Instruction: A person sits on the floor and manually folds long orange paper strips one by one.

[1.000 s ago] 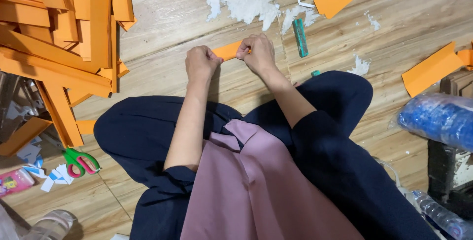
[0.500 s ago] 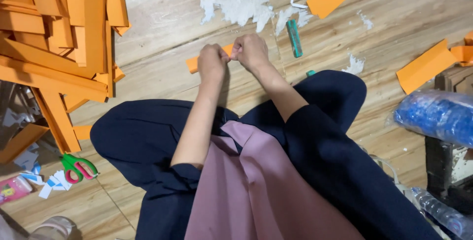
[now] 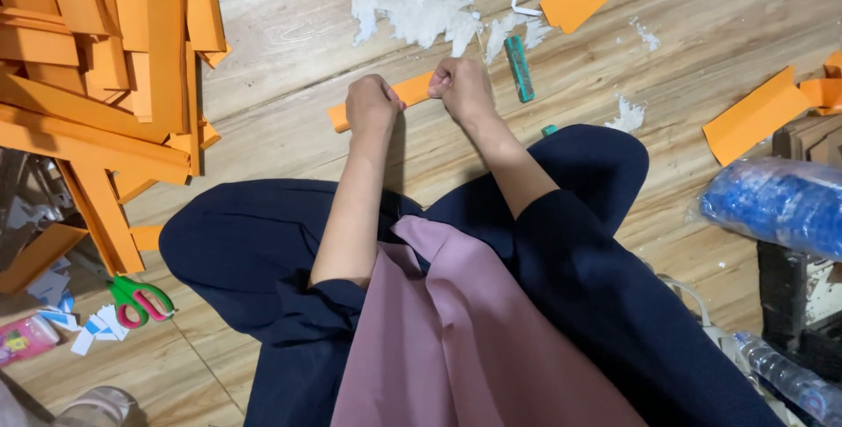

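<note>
the person sits cross-legged on the wooden floor (image 3: 289, 32) with both hands out in front, each one closed on an end of a narrow orange paper strip (image 3: 412, 89) that lies low over the boards just past the knees. the left hand (image 3: 373, 104) is curled into a loose fist pinching the strip near its left end, a short tail poking out beyond it; the right hand (image 3: 462, 85) is curled the same way on the other end, so the strip spans the gap between them. it looks like thin card: light, bendy, easy to crease or tear, best held at the ends as it is here. a teal cutter (image 3: 519, 67) lies just beside the right hand, white paper scraps (image 3: 412, 10) beyond it, a heap of orange strips (image 3: 96, 67) to the left (well apart), and green-handled scissors (image 3: 136, 298) near the left knee.
</note>
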